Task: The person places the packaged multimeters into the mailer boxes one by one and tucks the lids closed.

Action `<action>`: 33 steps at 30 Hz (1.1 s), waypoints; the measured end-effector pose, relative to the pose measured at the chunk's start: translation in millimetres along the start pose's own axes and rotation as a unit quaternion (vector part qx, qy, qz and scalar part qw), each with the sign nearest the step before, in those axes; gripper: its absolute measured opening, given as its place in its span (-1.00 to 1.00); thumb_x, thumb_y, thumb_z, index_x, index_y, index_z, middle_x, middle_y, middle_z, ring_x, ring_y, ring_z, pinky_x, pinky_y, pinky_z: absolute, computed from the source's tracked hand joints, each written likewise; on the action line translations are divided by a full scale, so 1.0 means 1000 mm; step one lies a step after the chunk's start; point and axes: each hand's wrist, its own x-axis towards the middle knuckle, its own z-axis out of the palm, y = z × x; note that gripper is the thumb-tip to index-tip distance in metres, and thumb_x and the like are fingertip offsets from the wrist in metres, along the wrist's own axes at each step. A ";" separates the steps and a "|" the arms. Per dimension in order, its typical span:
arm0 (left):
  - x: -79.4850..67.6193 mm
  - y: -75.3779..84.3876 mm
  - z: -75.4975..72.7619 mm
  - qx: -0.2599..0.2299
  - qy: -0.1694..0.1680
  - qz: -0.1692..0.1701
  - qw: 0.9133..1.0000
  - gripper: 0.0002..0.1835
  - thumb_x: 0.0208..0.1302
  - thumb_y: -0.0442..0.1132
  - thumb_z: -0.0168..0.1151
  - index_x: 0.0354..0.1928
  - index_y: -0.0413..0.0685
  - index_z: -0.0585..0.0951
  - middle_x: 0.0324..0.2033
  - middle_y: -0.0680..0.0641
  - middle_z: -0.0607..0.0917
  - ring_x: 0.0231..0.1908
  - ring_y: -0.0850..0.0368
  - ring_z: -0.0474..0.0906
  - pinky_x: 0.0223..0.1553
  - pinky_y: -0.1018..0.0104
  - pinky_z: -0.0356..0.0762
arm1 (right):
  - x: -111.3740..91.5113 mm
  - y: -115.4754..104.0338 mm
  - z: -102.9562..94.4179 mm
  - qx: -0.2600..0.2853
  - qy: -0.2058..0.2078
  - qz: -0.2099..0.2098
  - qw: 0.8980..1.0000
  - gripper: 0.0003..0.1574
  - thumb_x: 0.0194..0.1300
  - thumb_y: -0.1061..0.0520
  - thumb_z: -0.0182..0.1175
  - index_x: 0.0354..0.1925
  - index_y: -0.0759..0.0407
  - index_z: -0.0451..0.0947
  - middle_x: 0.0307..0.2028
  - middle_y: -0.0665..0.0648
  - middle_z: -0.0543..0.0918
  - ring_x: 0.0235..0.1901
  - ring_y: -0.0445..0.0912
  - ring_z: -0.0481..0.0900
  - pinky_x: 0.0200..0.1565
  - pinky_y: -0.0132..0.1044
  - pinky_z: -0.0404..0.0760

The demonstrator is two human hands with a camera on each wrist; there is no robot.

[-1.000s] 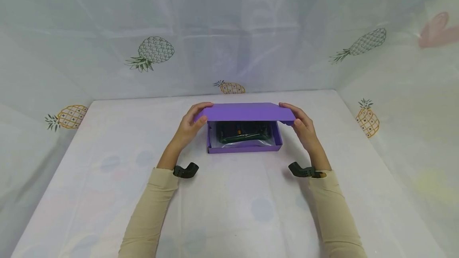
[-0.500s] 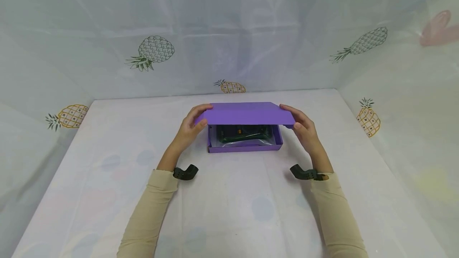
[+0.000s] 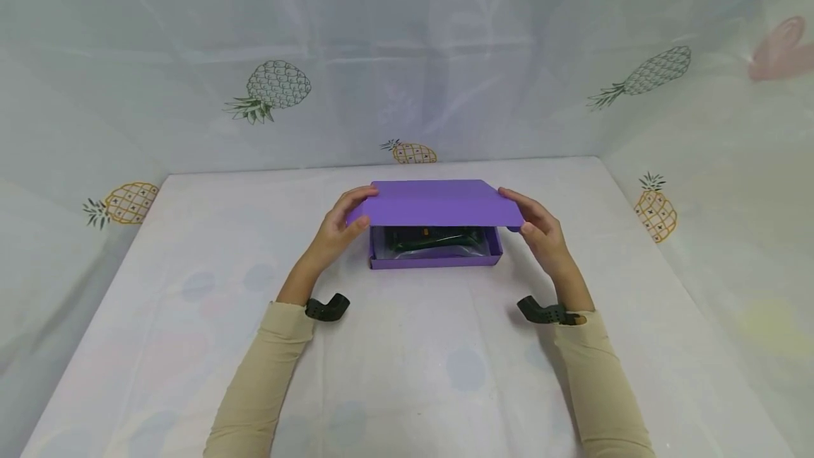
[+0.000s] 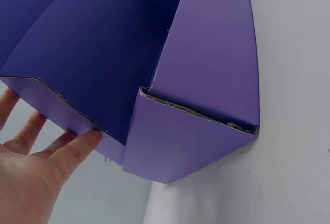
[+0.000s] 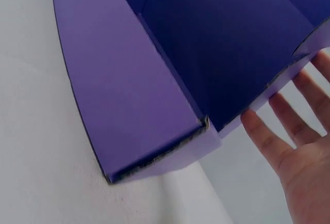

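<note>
A purple cardboard box [image 3: 435, 261] sits near the middle of the table, its lid [image 3: 439, 202] tilted partway down over it. Through the front gap shows a dark item in a clear plastic bag [image 3: 432, 239]; its kind is mostly hidden. My left hand [image 3: 337, 225] holds the lid's left side, thumb at the front corner and fingers farther back. On the opposite side my right hand [image 3: 543, 232] grips the lid the same way. In the left wrist view, fingertips [image 4: 87, 140] touch the lid's side flap. The right wrist view has fingers [image 5: 263, 133] against the other flap.
A white cloth with pale spots covers the table [image 3: 407, 373]. Behind it hangs a sheet [image 3: 407, 55] printed with pineapples, which also runs along both sides. Each wrist wears a black camera mount, one being the left mount [image 3: 328, 307].
The lid's front edge has come down, covering more of the bagged dark item. Both hands have lowered slightly with it, still holding its sides. The box base stays in place.
</note>
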 end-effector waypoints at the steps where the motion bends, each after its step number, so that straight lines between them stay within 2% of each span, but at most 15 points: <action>1: -0.001 0.000 0.000 -0.001 -0.002 -0.001 1.000 -0.09 0.22 0.36 0.15 0.33 -0.26 0.35 0.39 -0.18 0.27 0.39 -0.02 0.18 0.32 0.36 0.22 | 0.000 -0.001 0.000 0.003 0.000 0.001 1.000 -0.25 0.42 0.01 0.14 0.37 0.43 0.24 0.38 0.24 0.33 0.33 0.02 0.32 0.27 -0.32 0.40; 6: -0.004 -0.002 -0.001 -0.001 -0.010 0.007 1.000 -0.16 0.28 0.27 0.16 0.35 -0.26 0.34 0.41 -0.16 0.26 0.43 0.01 0.11 0.35 0.38 0.18 | -0.005 -0.004 0.002 0.007 0.007 0.012 1.000 -0.29 0.43 0.05 0.12 0.37 0.41 0.24 0.38 0.22 0.33 0.33 0.00 0.32 0.24 -0.33 0.43; 11: -0.006 -0.003 -0.002 -0.009 -0.016 0.017 1.000 -0.21 0.32 0.19 0.18 0.34 -0.29 0.34 0.41 -0.24 0.22 0.45 -0.01 0.07 0.38 0.39 0.13 | -0.008 -0.006 0.003 0.013 0.008 0.016 1.000 -0.37 0.45 0.16 0.07 0.37 0.42 0.23 0.39 0.22 0.33 0.36 0.01 0.30 0.25 -0.31 0.43; 18: -0.013 0.001 0.000 -0.028 -0.029 0.000 0.999 -0.15 0.29 0.20 0.20 0.38 -0.29 0.27 0.45 -0.26 0.14 0.45 -0.07 0.07 0.38 0.40 0.15 | -0.014 -0.006 0.003 0.004 0.010 0.027 1.000 -0.41 0.44 0.26 0.03 0.36 0.44 0.23 0.39 0.20 0.33 0.35 -0.01 0.31 0.23 -0.32 0.44; 21: -0.017 0.004 0.000 -0.022 -0.033 -0.013 0.999 -0.19 0.32 0.16 0.20 0.40 -0.26 0.25 0.45 -0.24 0.12 0.45 -0.11 0.08 0.41 0.30 0.11 | -0.017 -0.008 0.003 -0.025 0.016 0.035 0.999 -0.42 0.43 0.29 0.02 0.36 0.42 0.25 0.38 0.17 0.36 0.35 -0.01 0.32 0.23 -0.34 0.44; 27: -0.022 0.006 -0.002 -0.005 -0.034 -0.041 0.999 -0.22 0.32 0.12 0.23 0.43 -0.07 0.21 0.46 -0.15 0.15 0.44 -0.09 0.10 0.43 -0.05 0.06 | -0.022 -0.011 0.003 -0.079 0.045 0.058 0.994 -0.47 0.38 0.38 0.00 0.30 0.42 0.33 0.26 0.02 0.50 0.28 -0.11 0.40 0.18 -0.41 0.47; 33: -0.023 0.005 -0.004 0.000 -0.038 -0.052 0.998 -0.23 0.29 0.07 0.28 0.42 -0.07 0.23 0.46 -0.09 0.18 0.43 -0.09 0.13 0.39 -0.12 0.11 | -0.028 -0.016 0.003 -0.105 0.058 0.095 0.988 -0.51 0.36 0.43 0.02 0.24 0.35 0.43 0.14 -0.13 0.58 0.17 -0.24 0.49 0.11 -0.48 0.49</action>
